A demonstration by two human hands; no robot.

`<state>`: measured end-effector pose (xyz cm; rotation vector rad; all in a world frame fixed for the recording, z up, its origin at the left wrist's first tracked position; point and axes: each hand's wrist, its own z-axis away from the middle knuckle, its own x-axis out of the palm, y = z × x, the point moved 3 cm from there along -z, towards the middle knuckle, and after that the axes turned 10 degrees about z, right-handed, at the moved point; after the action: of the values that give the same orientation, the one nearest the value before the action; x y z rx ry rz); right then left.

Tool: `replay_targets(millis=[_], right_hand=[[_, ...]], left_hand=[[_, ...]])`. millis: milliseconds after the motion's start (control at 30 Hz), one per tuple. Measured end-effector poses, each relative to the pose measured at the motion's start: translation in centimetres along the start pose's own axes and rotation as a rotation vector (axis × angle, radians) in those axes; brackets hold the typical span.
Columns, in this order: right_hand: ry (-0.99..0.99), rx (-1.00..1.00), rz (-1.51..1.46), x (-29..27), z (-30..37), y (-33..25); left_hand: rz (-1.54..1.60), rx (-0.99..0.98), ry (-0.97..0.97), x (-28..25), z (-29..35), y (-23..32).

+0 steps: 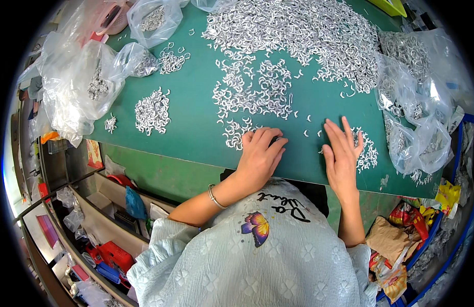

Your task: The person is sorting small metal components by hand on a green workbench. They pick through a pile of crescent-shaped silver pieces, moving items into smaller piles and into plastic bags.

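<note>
Small curved silver metal pieces [255, 87] lie loose on a green table top [191, 112]. My left hand [260, 156], with a bangle on its wrist, rests at the near edge of this spread. Its fingers are bent together, and a small dark bit shows by the fingertips; what they hold is hidden. To the right, my right hand [343, 158] lies with fingers stretched out, touching the left side of a small pile of the same pieces [367, 151]. A few single pieces lie between the two hands.
A large heap of silver pieces [298, 30] covers the far side. Smaller piles [152, 111] sit at the left. Clear plastic bags [68, 97] line the left edge, and more bags of pieces [416, 138] the right. Below stand a shelf [114, 204] and crumpled packaging [388, 238].
</note>
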<state>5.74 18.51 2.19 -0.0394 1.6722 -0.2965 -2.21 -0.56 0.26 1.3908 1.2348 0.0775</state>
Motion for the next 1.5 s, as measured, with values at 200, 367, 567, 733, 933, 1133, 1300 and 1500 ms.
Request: replay_targets(millis=[200,367,567,733,933,1133,1300,1500], right_hand=[[0.229,0.017,-0.136,0.7,-3.0,-0.4],[0.265,-0.052,-0.058,1.9,-4.5,-1.2],[0.269,0.009,-0.243,1.1,-4.3,-1.1],[0.018,0.394,-1.391,-0.1,-2.3,-3.2],[-0.258,0.487,-1.987,-0.1,-1.0,-4.9],[-0.294,0.455,-1.940,-0.8,-0.6,-5.3],[-0.258,0.444,-1.815,-1.1,-0.5,-5.4],[-0.118,0.450,-1.541,-1.2,0.1,-3.1]], left_hand=[[0.005,0.006,0.000,0.1,-0.4,0.4],[0.026,-0.021,0.016,-0.3,-0.3,0.4],[0.110,-0.036,0.031,-0.8,-0.7,0.7],[0.318,-0.009,0.162,-1.9,-2.1,2.2],[0.402,0.094,0.227,-2.5,-3.3,3.5],[0.517,0.041,0.236,-2.4,-3.0,3.4],[0.566,0.027,0.231,-2.6,-3.0,3.4],[0.429,-0.085,-0.001,-2.9,-3.2,2.0]])
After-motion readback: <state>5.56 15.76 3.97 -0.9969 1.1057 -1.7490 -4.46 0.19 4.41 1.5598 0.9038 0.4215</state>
